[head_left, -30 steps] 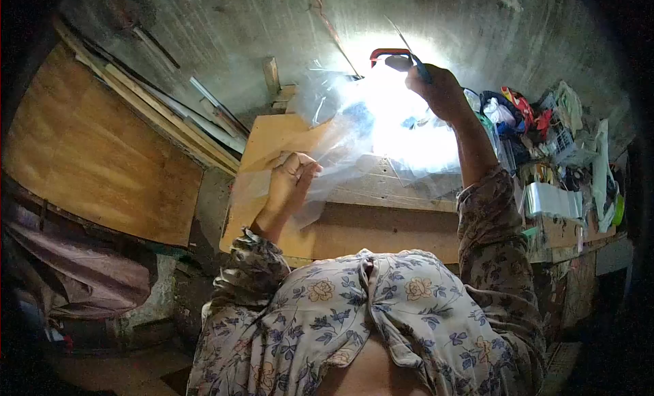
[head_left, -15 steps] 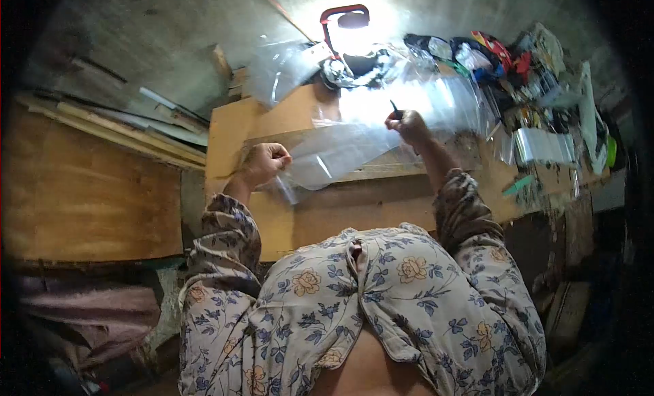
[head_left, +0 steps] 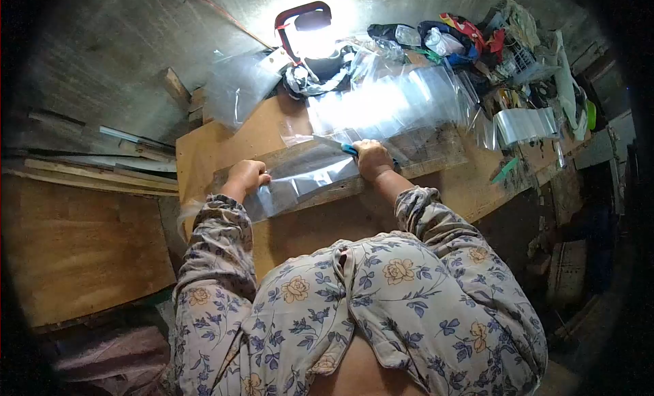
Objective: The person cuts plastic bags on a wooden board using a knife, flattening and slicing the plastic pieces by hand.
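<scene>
A clear plastic sheet (head_left: 303, 181) lies across a wooden board (head_left: 415, 165) on the table. My left hand (head_left: 246, 178) is closed at the sheet's left part, fingers curled onto the plastic. In my right hand (head_left: 374, 159) is a knife (head_left: 349, 150) with a blue-green handle, its blade pointing left over the sheet's far edge. Whether the blade touches the plastic I cannot tell. Beyond the hands, a stack of clear plastic sheets (head_left: 429, 93) shines under the lamp.
A lit lamp with a red and black frame (head_left: 278, 24) stands at the back. Bags and cloths (head_left: 470, 38) crowd the back right, near a clear plastic roll (head_left: 526, 125). A green piece (head_left: 504, 171) lies on the right. Wooden strips (head_left: 95, 174) rest at the left.
My right hand has come down and left with the knife to the sheet. The plastic, lifted and slanted before, now lies along the board under my left hand. The camera view has shifted.
</scene>
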Demonstrator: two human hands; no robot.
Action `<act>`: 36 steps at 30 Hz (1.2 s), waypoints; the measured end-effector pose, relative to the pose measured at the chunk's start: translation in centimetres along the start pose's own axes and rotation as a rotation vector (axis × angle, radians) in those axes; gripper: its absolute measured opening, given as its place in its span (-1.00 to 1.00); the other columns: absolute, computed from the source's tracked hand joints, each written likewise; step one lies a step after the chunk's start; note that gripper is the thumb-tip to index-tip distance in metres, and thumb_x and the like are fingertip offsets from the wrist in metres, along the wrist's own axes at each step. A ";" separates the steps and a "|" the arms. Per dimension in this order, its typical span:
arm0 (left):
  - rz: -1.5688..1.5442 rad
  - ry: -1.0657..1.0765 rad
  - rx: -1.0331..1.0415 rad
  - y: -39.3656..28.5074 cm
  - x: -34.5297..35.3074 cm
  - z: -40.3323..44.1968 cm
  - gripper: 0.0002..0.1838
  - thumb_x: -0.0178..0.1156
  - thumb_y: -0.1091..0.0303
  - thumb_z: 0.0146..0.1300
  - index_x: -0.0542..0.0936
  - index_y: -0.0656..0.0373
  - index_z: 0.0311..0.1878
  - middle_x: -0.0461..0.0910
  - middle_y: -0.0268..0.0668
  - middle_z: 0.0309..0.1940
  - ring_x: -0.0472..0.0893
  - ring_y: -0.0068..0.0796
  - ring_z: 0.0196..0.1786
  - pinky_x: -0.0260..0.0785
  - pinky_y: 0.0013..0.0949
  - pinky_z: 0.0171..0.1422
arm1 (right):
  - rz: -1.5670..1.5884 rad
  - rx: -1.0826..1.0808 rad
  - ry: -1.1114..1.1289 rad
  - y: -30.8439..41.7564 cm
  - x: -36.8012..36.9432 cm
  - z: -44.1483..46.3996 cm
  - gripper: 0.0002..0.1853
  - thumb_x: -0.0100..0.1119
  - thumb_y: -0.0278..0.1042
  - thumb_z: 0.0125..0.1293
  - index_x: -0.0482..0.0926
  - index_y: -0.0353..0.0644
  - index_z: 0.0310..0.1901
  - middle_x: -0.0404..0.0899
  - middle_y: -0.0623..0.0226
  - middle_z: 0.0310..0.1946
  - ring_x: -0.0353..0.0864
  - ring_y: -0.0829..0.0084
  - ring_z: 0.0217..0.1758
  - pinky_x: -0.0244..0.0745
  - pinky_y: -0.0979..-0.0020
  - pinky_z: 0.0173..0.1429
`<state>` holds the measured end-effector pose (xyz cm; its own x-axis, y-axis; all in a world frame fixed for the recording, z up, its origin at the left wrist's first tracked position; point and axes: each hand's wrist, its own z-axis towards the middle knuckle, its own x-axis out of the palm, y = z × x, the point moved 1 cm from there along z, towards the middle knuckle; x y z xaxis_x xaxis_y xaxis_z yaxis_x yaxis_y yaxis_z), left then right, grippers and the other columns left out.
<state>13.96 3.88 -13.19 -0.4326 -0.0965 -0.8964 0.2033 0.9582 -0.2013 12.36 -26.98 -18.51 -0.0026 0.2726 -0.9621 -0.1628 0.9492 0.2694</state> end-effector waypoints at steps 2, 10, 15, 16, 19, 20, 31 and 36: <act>0.049 0.008 0.002 -0.3 -0.1 0.0 -0.70 0.26 0.06 -0.03 0.56 0.11 -0.41 0.58 -0.15 -0.41 0.55 -0.11 -0.26 0.35 -0.17 -0.21 | 0.058 -0.010 -0.012 -0.5 -0.3 -0.6 -0.87 -0.02 -0.32 0.17 0.51 -0.03 -0.27 0.48 0.23 -0.29 0.46 0.18 -0.13 0.39 0.22 -0.03; 0.109 -0.026 -0.042 -0.8 0.2 -0.4 -0.69 0.26 0.01 -0.05 0.57 0.05 -0.41 0.57 -0.23 -0.37 0.55 -0.17 -0.24 0.37 -0.17 -0.18 | 0.122 0.041 0.425 -0.6 -5.8 -1.1 -0.49 0.22 -0.30 0.07 0.40 0.32 0.10 0.40 0.22 -0.12 0.44 0.23 0.00 0.38 0.26 0.05; 0.415 -0.412 -0.020 -7.4 4.2 1.0 -0.82 0.15 0.23 0.01 0.51 0.07 -0.33 0.45 -0.30 -0.34 0.51 -0.30 -0.30 0.42 -0.29 -0.27 | 0.039 -0.014 0.552 0.1 -6.8 1.2 -0.20 0.33 -0.37 -0.06 0.18 0.30 0.24 0.50 0.16 -0.17 0.51 0.19 -0.09 0.39 0.25 -0.04; 0.312 -0.384 0.048 -10.2 4.5 0.6 -0.83 0.11 0.27 0.02 0.49 0.09 -0.32 0.44 -0.29 -0.33 0.51 -0.34 -0.29 0.43 -0.33 -0.29 | 0.022 -0.047 0.552 -0.2 -5.8 1.9 -0.08 0.38 -0.38 -0.14 0.09 0.27 0.28 0.53 0.14 -0.15 0.52 0.17 -0.07 0.39 0.23 -0.04; -0.038 -0.548 0.413 -16.7 6.4 -0.5 -0.56 0.02 0.22 0.11 0.41 0.18 0.06 0.36 -0.12 0.07 0.33 -0.14 0.15 0.19 -0.14 0.18 | 0.001 -0.041 0.607 0.0 -5.8 2.9 -0.01 0.42 -0.38 -0.22 0.06 0.23 0.30 0.52 0.14 -0.11 0.51 0.16 -0.05 0.40 0.25 -0.03; -0.039 -0.548 0.412 -17.4 7.1 -0.1 -0.56 0.02 0.22 0.11 0.41 0.18 0.06 0.36 -0.12 0.07 0.33 -0.14 0.15 0.19 -0.14 0.18 | -0.022 -0.034 0.615 -0.1 -5.5 3.2 0.05 0.44 -0.38 -0.29 0.04 0.22 0.31 0.52 0.14 -0.10 0.51 0.15 -0.05 0.40 0.27 -0.03; 0.138 -0.302 0.397 -16.1 4.8 2.5 -0.46 -0.13 -0.14 0.15 0.34 -0.21 0.19 0.15 -0.34 0.28 -0.03 -0.16 0.38 -0.41 0.22 0.32 | 0.160 0.171 0.338 -2.0 -5.2 -2.6 -0.09 0.33 -0.27 -0.11 0.02 -0.11 0.28 0.53 -0.02 -0.21 0.53 0.05 -0.14 0.41 0.18 -0.09; 0.089 -0.266 0.421 -15.4 5.5 3.3 -0.51 -0.17 -0.04 0.20 0.33 -0.22 0.20 0.13 -0.37 0.28 -0.07 -0.14 0.39 -0.36 0.21 0.32 | 0.373 0.082 0.146 -2.6 -7.0 -12.8 -0.40 0.22 -0.35 -0.01 0.26 -0.11 0.13 0.43 0.00 -0.18 0.46 0.02 -0.11 0.40 0.17 -0.06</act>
<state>11.31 -12.27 -16.32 -0.1698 -0.1372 -0.9759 0.5898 0.7792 -0.2122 0.20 -33.31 -13.03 -0.1877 0.5807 -0.7922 -0.0448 0.8006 0.5975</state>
